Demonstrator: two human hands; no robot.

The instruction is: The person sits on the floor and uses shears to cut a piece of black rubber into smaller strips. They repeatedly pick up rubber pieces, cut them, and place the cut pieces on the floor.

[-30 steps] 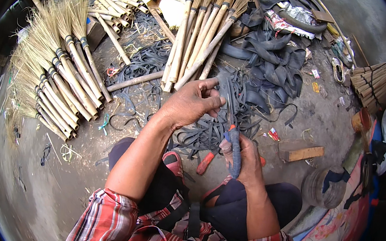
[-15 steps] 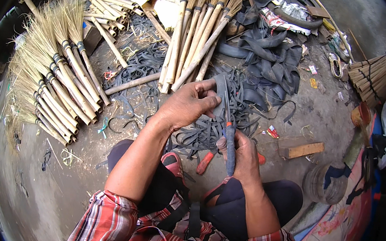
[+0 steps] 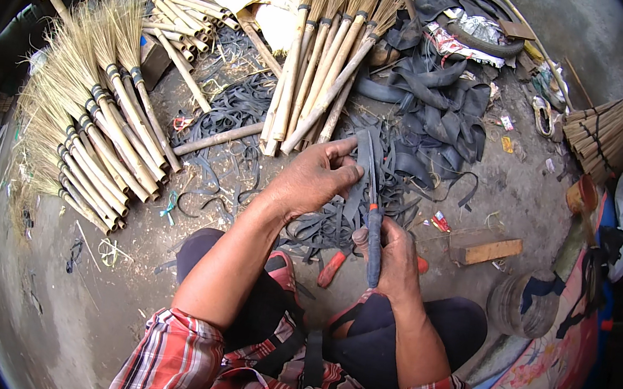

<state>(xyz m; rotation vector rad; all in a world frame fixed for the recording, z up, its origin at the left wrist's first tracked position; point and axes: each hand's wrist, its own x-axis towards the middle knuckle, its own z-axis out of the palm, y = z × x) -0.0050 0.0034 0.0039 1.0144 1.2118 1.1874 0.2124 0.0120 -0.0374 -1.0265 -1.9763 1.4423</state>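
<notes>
The scissors (image 3: 373, 237) point away from the person, long axis leaning slightly left — the right hand (image 3: 399, 263) has its fingers wrapped round the handles; the left hand (image 3: 319, 180), left of the blades, pinches a rubber strip (image 3: 364, 151) — fingers nearly together.

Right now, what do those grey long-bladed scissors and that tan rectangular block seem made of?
Long-bladed scissors: probably steel, judging by the slim grey blades; matte handle wrapping, maybe cloth or rubber. Tan block: likely unfinished wood, its face dull.
</notes>
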